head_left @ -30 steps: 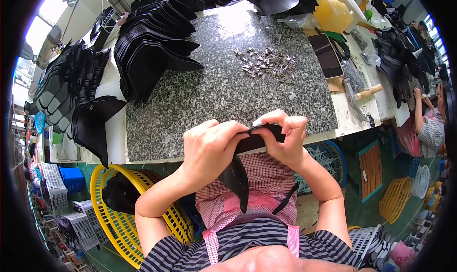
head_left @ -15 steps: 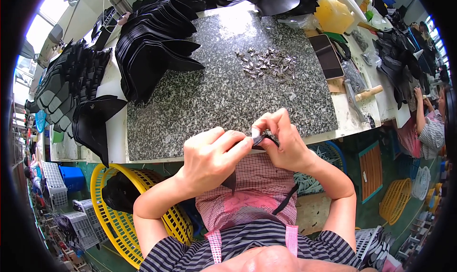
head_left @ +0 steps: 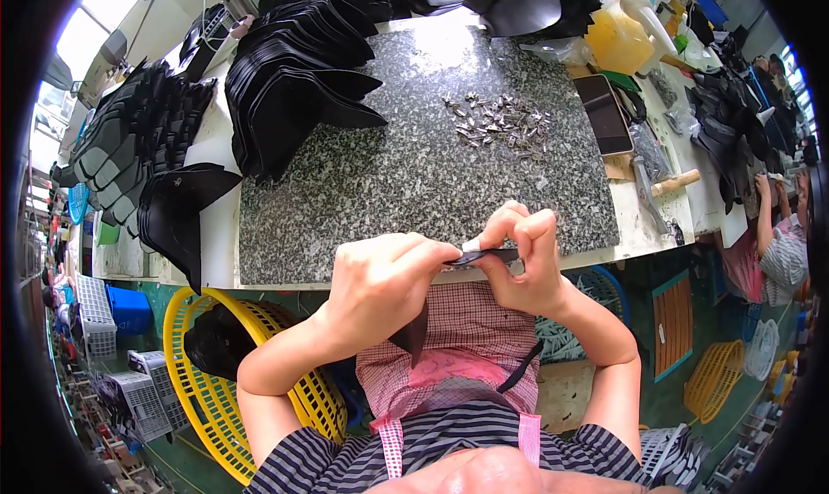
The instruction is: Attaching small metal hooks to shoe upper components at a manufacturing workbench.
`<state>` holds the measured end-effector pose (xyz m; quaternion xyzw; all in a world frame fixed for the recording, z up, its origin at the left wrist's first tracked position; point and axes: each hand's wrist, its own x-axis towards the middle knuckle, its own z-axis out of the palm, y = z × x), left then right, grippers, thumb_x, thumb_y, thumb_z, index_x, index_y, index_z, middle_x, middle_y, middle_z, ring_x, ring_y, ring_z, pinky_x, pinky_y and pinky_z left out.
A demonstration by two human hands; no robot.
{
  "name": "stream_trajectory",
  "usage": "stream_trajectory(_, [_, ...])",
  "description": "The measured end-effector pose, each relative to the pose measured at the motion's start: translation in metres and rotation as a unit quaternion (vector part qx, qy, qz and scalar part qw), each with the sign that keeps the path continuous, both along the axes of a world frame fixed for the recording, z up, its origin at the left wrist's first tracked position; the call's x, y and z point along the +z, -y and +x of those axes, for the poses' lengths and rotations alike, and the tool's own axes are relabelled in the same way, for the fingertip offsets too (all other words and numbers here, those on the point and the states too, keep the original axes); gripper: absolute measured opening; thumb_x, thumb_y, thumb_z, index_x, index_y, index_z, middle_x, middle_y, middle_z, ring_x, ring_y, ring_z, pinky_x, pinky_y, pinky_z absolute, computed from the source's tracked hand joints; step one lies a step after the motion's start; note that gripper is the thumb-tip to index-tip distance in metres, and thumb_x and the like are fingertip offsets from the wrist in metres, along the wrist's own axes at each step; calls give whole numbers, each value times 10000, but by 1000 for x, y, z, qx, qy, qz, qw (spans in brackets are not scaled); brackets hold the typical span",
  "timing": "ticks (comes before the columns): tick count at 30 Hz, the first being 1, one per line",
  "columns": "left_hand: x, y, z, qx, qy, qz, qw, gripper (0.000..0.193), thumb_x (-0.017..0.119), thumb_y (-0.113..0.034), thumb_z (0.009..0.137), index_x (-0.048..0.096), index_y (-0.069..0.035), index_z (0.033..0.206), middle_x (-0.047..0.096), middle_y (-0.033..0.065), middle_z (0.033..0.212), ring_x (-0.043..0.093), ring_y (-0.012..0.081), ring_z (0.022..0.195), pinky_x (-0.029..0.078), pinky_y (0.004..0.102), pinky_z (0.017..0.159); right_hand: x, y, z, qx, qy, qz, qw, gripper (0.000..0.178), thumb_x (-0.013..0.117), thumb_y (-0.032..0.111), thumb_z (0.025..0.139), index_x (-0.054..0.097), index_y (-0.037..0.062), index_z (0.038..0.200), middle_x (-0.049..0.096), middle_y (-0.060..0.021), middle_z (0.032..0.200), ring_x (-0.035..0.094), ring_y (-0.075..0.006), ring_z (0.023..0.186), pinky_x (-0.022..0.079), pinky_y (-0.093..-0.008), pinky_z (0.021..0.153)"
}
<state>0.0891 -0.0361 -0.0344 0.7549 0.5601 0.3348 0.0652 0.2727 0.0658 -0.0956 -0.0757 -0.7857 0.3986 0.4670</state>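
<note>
A black leather-like piece [head_left: 410, 337] hangs below my left hand [head_left: 371, 282], which is closed on it with thumb and fingers pinched at its upper edge. That edge runs across to my right hand [head_left: 528, 265], whose thumb and fingers pinch its other end. Both hands are just over the near edge of the granite slab [head_left: 406, 183]. A small pale bit [head_left: 471, 245] shows beside the right fingertips; its kind cannot be made out. Farther back on the slab lies a loose pile of small metal pieces [head_left: 499, 123].
Stacks of black cut pieces [head_left: 285, 114] stand at the left. On the right are a phone [head_left: 604, 114], a hammer [head_left: 661, 185] and a yellow jug [head_left: 618, 43]. A yellow basket [head_left: 207, 399] stands below left. Another person's arm [head_left: 765, 213] shows far right.
My right fingers have shifted their pinch, and more of the black edge now shows straight between the hands. The whole view has moved slightly, with the table appearing a little farther right.
</note>
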Motion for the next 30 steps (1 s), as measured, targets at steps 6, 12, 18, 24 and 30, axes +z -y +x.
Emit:
stream_trajectory(6, [9, 18, -41, 85, -18, -119, 989, 112, 732, -82, 799, 665, -43, 881, 669, 124, 777, 677, 298, 738, 523, 364, 645, 9, -4, -32, 88, 115, -107, 984, 513, 743, -100, 759, 332, 74, 1013, 592, -129, 922, 595, -205, 845, 482, -341, 772])
stream_trajectory(12, [32, 44, -163, 232, -24, -129, 964, 197, 715, -173, 825, 651, -19, 930, 678, 175, 818, 667, 368, 799, 512, 408, 669, -5, -90, -65, -135, 222, 51, 964, 225, 696, 57, 865, 586, 14, 1058, 619, -145, 1054, 611, -312, 995, 475, -385, 891])
stream_trajectory(18, [36, 95, -289, 414, -153, -63, 895, 251, 724, -203, 825, 666, -11, 976, 695, 194, 910, 665, 375, 881, 510, 434, 764, -24, -138, -94, -243, 270, 284, 887, 344, 622, 130, 922, 568, 34, 1248, 602, -155, 1200, 559, -336, 1129, 473, -410, 964])
stream_trajectory(24, [15, 77, -274, 463, -365, 95, 802, 450, 749, -149, 809, 601, -125, 1234, 628, 62, 1119, 555, 289, 1069, 424, 400, 891, -37, -174, -100, -212, 411, 346, 816, 245, 603, 55, 868, 617, 32, 1111, 621, -117, 1057, 587, -270, 1070, 506, -333, 921])
stream_trajectory(30, [7, 37, -171, 341, -236, 154, 897, 364, 765, -106, 797, 647, -125, 1140, 659, 45, 1091, 569, 248, 1038, 415, 374, 886, -23, -179, -93, -233, 315, 342, 854, 175, 622, -55, 802, 650, 29, 952, 660, -97, 914, 671, -225, 863, 551, -314, 766])
